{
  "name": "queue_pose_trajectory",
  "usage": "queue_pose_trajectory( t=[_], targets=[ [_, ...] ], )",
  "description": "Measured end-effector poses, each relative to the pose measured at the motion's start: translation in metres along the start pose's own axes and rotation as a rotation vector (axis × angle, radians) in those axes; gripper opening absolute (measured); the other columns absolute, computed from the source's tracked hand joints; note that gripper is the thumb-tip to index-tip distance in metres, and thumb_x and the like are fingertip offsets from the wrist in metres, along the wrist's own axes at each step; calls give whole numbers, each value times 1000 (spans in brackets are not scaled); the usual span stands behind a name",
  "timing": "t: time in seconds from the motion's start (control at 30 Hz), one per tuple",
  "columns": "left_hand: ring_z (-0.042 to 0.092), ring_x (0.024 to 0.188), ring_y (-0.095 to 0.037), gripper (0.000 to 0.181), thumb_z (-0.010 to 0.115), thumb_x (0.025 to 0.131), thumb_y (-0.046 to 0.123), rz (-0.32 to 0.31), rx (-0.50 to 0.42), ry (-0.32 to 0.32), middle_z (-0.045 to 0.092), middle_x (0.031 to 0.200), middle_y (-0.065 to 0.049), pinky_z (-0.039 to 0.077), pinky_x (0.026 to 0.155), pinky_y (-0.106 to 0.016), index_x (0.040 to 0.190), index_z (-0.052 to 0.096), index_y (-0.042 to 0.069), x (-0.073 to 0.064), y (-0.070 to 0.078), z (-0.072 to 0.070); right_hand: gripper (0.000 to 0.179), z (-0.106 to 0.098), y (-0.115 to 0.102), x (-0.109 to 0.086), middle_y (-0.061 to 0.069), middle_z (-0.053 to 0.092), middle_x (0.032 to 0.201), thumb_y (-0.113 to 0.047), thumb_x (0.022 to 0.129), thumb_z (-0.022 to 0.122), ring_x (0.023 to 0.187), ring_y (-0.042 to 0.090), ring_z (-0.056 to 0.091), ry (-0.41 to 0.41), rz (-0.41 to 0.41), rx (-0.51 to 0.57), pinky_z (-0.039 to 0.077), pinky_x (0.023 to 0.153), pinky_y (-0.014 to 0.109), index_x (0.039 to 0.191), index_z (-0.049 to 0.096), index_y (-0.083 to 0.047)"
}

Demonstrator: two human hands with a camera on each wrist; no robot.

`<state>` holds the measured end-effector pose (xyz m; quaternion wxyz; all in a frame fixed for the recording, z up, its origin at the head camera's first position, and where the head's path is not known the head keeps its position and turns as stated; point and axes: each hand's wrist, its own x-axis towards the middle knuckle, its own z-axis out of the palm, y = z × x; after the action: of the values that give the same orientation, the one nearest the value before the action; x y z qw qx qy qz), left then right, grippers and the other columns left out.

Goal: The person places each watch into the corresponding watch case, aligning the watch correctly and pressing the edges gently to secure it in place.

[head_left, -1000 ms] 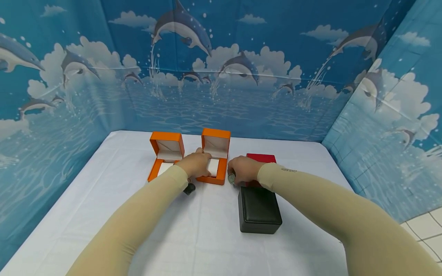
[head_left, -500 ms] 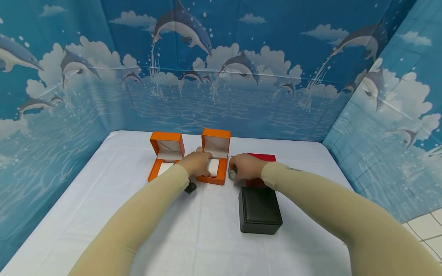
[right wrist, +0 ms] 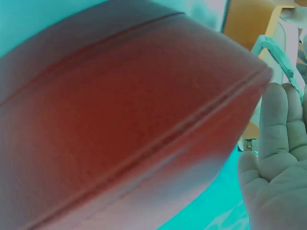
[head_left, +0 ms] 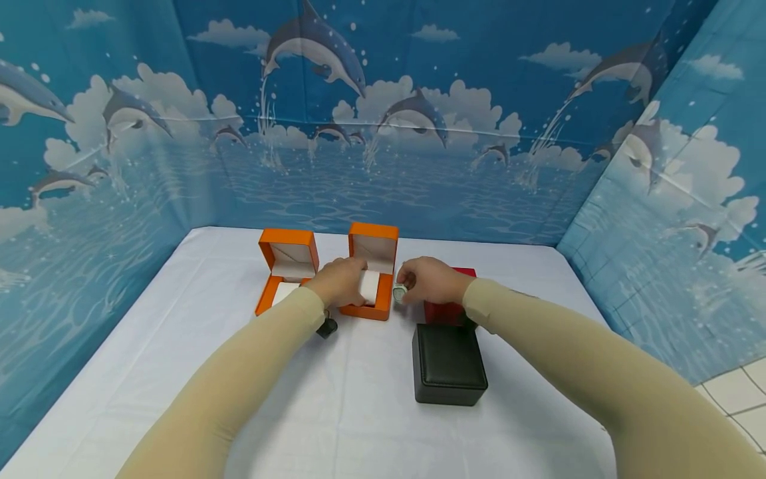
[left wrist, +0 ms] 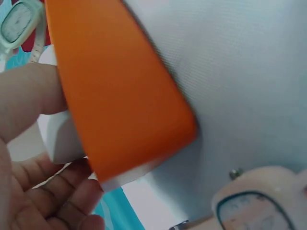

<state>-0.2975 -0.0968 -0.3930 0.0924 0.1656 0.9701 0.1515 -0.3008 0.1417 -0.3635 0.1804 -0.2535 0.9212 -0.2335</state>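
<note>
My left hand [head_left: 338, 283] reaches into the right-hand open orange watch box [head_left: 385, 301]. Its thumb and fingers grip the white watch cushion [head_left: 369, 287] from two sides; the left wrist view shows this cushion [left wrist: 60, 139] behind the box's orange wall [left wrist: 120, 96]. Just right of that box, my right hand [head_left: 432, 279] pinches a pale green watch [head_left: 399, 293] by its strap. Its dial faces the camera in the left wrist view, where this watch [left wrist: 18, 21] is at upper left. The strap [right wrist: 278, 56] hangs near the fingers in the right wrist view.
A second open orange box [head_left: 264, 298] with a white cushion stands at left. Beneath my right wrist lies a red box [head_left: 439, 313], with a closed black box [head_left: 450, 359] in front. A pinkish watch [left wrist: 259, 196] lies on the white cloth in the left wrist view.
My right hand has risen a little off the cloth with the pale green watch, uncovering more of the red box. The left hand has barely moved; its cushion sits slightly higher.
</note>
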Motion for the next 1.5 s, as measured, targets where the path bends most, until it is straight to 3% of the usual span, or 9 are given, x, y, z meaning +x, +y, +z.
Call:
queue_pose_trajectory(
  t=[0.2, 0.57, 0.83, 1.03, 1.3, 1.5],
  targets=[
    [64, 99, -22, 71, 89, 86, 25, 22, -167, 37, 66, 119, -5, 58, 88, -39, 142, 49, 12, -4, -5, 3, 31, -4, -5, -7, 5, 71, 110, -14, 89, 85, 102, 22, 65, 52, 2, 95, 60, 95, 37, 115, 70, -10],
    [62, 109, -22, 70, 86, 89, 19, 53, -336, 86, 61, 127, -3, 59, 95, -42, 144, 43, 13, -7, -11, 2, 29, -8, -8, -13, 7, 71, 112, -13, 90, 84, 101, 22, 65, 58, 25, 191, 61, 92, 33, 115, 69, -8],
    [60, 118, -21, 78, 83, 93, 23, 155, -332, 101, 52, 144, -7, 58, 100, -41, 154, 36, 12, -18, -4, -6, 33, -13, -13, -18, 10, 70, 112, -12, 90, 85, 102, 25, 66, 90, 4, 308, 61, 92, 33, 118, 67, -7],
    [63, 114, -24, 76, 82, 93, 22, 237, -340, 117, 50, 144, -8, 58, 94, -37, 153, 36, 10, -24, 8, -9, 38, -15, -22, -27, 12, 69, 119, -11, 91, 83, 110, 26, 65, 124, -33, 342, 60, 97, 36, 124, 64, -6],
    [64, 108, -19, 79, 82, 93, 23, 254, -392, 139, 51, 142, -8, 61, 92, -34, 155, 35, 11, -28, 14, -10, 51, -10, -26, -33, 10, 66, 132, -10, 90, 84, 120, 29, 64, 173, -46, 296, 59, 102, 40, 135, 60, -8],
    [64, 107, -19, 80, 83, 93, 22, 256, -427, 160, 49, 145, -8, 61, 92, -33, 155, 34, 11, -30, 15, -10, 54, -5, -28, -37, 9, 64, 134, -6, 90, 83, 120, 29, 65, 214, -75, 222, 62, 96, 39, 138, 58, -9]
  ],
)
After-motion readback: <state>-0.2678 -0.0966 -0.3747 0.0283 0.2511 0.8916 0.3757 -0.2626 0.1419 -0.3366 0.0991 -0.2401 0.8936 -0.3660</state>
